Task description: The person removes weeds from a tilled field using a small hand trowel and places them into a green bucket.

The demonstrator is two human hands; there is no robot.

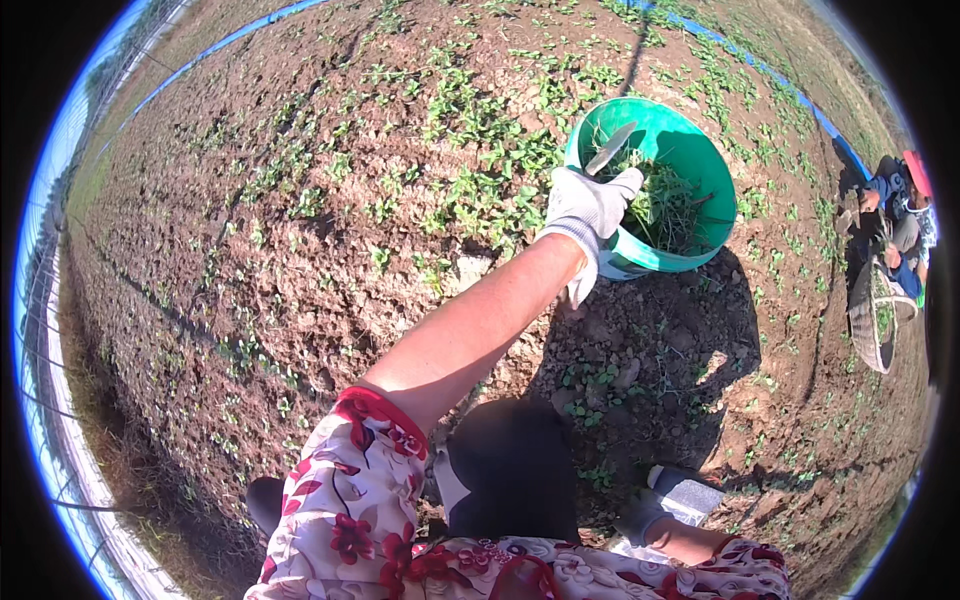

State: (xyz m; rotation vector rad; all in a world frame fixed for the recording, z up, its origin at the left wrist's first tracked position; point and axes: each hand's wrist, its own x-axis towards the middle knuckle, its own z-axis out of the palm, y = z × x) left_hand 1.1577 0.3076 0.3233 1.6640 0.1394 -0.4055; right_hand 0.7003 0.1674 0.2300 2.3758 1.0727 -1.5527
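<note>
My left arm reaches forward to a green bucket (705, 160) standing on the soil. In a pale work glove, my left hand (590, 205) is closed at the bucket's near left rim. A short metal blade (611, 148), like a knife or small trowel, sticks out of its grip over the opening; the handle is hidden. Pulled green weeds (665, 205) lie inside the bucket. Low in the shade, my gloved right hand (642, 518) is beside a pale grey and white object (688, 496), perhaps a shoe. Its fingers are too dark to make out.
Small green seedlings (480, 150) grow across the brown soil around the bucket. My dark-clad knee (515, 465) is close below. At the far right another person (905, 215) crouches by a woven basket (872, 315). A blue hose or strip (730, 45) crosses the far side.
</note>
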